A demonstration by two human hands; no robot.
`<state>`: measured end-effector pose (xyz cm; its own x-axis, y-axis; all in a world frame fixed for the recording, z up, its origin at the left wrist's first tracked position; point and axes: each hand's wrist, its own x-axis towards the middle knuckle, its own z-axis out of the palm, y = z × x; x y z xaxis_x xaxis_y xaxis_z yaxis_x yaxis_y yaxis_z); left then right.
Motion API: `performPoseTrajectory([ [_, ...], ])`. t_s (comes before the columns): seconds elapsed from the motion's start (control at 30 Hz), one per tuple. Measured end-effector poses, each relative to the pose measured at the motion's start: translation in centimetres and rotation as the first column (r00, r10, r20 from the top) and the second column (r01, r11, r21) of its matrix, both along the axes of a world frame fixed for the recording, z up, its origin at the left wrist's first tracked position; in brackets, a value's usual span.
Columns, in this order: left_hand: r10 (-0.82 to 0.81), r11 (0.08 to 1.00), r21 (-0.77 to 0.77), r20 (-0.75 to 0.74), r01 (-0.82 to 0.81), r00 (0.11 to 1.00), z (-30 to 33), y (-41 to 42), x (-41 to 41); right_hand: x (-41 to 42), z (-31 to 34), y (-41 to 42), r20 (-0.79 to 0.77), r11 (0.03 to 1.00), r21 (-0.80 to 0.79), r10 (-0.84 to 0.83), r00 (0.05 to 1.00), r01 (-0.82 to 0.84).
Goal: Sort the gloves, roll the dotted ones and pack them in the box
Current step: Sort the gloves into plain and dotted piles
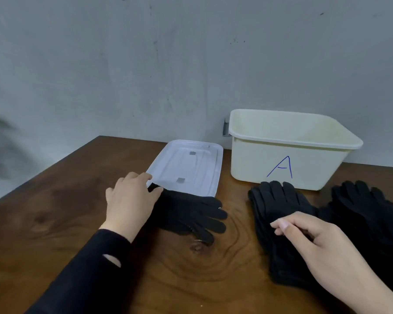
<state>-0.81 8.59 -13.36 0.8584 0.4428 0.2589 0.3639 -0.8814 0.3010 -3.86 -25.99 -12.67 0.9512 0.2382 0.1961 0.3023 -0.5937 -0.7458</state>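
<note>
head view: the left hand [132, 200] lay with straight fingers on the cuff of the dotted glove [191, 217], perhaps touching the lid [188, 167]. the right hand [313, 241], fingers loosely curled, hovered over the plain gloves [279, 207]. the box [290, 150] stood behind. the similar piles risked mixing.

table [55, 214]: dark wood, smooth, slight sheen
box [254, 164]: cream plastic, matt
lid [188, 166]: white plastic, smooth
gloves [279, 214]: black knitted cloth, matt
wall [145, 64]: grey, rough
</note>
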Motion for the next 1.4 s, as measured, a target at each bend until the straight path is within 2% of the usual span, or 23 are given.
performPoseTrajectory([
  [0.1,0.032,0.999,0.032,-0.073,-0.030,0.997,0.1,0.3,0.3,0.1,0.0,0.3,-0.004,1.000,0.009,0.021,1.000,-0.021],
  [0.27,-0.005,0.999,0.037,-0.035,0.006,0.999,-0.1,0.2,0.4,0.0,0.1,0.3,-0.024,0.999,0.027,0.033,0.999,-0.032],
  [0.43,0.033,0.998,0.062,-0.146,-0.024,0.989,-0.1,0.2,0.6,0.0,-0.1,0.2,-0.022,1.000,0.020,0.019,1.000,-0.018],
  [0.7,-0.029,0.999,0.018,-0.037,0.030,0.999,-0.1,0.1,0.5,-0.2,0.0,0.2,-0.007,1.000,0.008,0.019,1.000,-0.019],
  [1.0,-0.125,0.992,-0.011,-0.074,0.125,0.989,-0.6,0.4,1.0,-0.1,0.1,0.3,-0.004,1.000,0.015,0.013,1.000,-0.013],
  [1.1,-0.173,0.985,-0.005,-0.009,0.173,0.985,-0.6,0.3,1.0,-0.2,0.1,0.3,-0.002,1.000,0.012,0.016,1.000,-0.016],
  [1.2,-0.239,0.966,-0.062,0.143,0.250,0.960,-0.3,0.0,0.7,-0.2,0.2,0.3,0.003,1.000,0.016,0.021,1.000,-0.021],
  [1.27,-0.229,0.922,-0.240,0.292,0.303,0.929,0.5,-0.7,0.3,-0.3,0.2,0.3,0.000,0.999,0.017,0.027,1.000,-0.027],
  [1.33,-0.179,0.837,-0.418,0.399,0.352,0.899,1.1,-1.6,-0.2,-0.3,0.3,0.4,0.014,0.999,0.016,0.028,1.000,-0.028],
  [1.4,-0.125,0.748,-0.530,0.479,0.399,0.869,1.5,-2.8,-0.7,-0.5,0.5,0.6,0.075,1.000,0.028,0.006,0.997,-0.008],
])
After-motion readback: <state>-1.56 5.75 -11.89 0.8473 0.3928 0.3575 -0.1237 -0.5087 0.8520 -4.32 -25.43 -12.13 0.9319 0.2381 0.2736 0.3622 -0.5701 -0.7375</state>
